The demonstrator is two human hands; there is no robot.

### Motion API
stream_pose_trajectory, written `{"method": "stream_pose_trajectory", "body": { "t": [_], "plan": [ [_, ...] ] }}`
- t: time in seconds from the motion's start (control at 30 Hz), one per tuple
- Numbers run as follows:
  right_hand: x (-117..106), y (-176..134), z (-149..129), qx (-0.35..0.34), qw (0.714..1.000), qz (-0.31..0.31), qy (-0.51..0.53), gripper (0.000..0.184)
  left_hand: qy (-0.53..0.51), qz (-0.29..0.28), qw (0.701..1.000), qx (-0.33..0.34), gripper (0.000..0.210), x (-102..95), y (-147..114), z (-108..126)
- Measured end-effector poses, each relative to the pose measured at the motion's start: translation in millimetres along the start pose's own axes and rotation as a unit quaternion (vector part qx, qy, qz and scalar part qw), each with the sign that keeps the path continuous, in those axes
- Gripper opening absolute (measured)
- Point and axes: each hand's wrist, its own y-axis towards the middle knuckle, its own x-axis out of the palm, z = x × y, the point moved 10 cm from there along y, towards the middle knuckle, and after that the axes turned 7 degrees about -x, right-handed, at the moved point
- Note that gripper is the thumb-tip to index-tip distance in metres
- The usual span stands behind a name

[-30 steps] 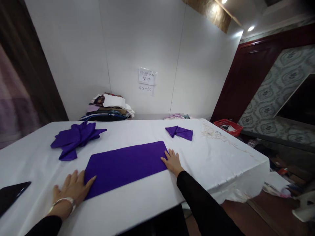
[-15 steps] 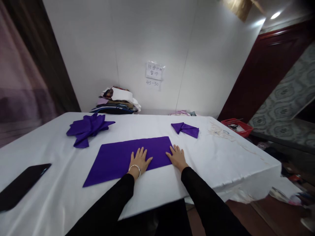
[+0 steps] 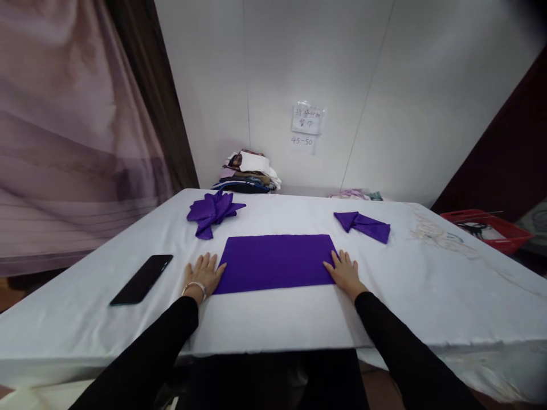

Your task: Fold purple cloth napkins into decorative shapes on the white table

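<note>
A purple cloth napkin (image 3: pixel 276 263), folded into a flat rectangle, lies in front of me on the white tablecloth (image 3: pixel 273 322). My left hand (image 3: pixel 202 275), with a silver bracelet at its wrist, rests flat at the napkin's left edge, fingers spread. At the opposite end, my right hand (image 3: pixel 345 273) lies flat with its fingertips on the right edge. Behind on the left sits a purple napkin folded in pointed pleats (image 3: pixel 213 212). A smaller purple napkin folded into a knotted strip (image 3: pixel 363 224) is at the back right.
Left of my hand is a black phone (image 3: pixel 142 279). A pile of folded clothes (image 3: pixel 250 172) stands against the wall, beneath and left of a paper sign (image 3: pixel 307 119). Beyond the table's right side is a red basket (image 3: pixel 491 228). A pink curtain (image 3: pixel 72 131) hangs at left.
My left hand has slid from the middle of the napkin to its left edge. The right hand stays at the right edge. My view has turned left.
</note>
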Motion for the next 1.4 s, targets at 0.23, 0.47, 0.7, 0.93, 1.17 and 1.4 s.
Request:
{"method": "stream_pose_trajectory", "body": {
  "t": [0.23, 0.47, 0.7, 0.93, 1.17, 1.4],
  "plan": [
    [-15, 18, -190, -0.231, 0.968, 0.013, 0.095, 0.076, -0.001, -0.005, 1.000, -0.005, 0.064, 3.8, 1, 1],
    [5, 34, -303, -0.405, 0.904, -0.036, 0.132, 0.071, 0.006, -0.013, 1.000, -0.002, 0.062, 5.1, 1, -1],
    [7, 102, -116, -0.173, 0.982, -0.035, 0.062, 0.069, 0.022, -0.020, 1.000, -0.007, 0.061, 6.1, 1, -1],
    [10, 110, 18, -0.022, 1.000, -0.012, 0.019, 0.066, 0.028, -0.031, 0.999, -0.014, 0.061, 6.3, 1, -3],
    [14, 110, 14, -0.032, 0.999, 0.001, 0.004, 0.065, 0.003, -0.047, 0.999, -0.010, 0.060, -1.9, 1, 34],
    [19, 111, 19, -0.046, 0.999, 0.010, -0.015, 0.063, -0.110, -0.059, 0.959, 0.256, 0.069, 7.4, -25, 236]
  ]
}}
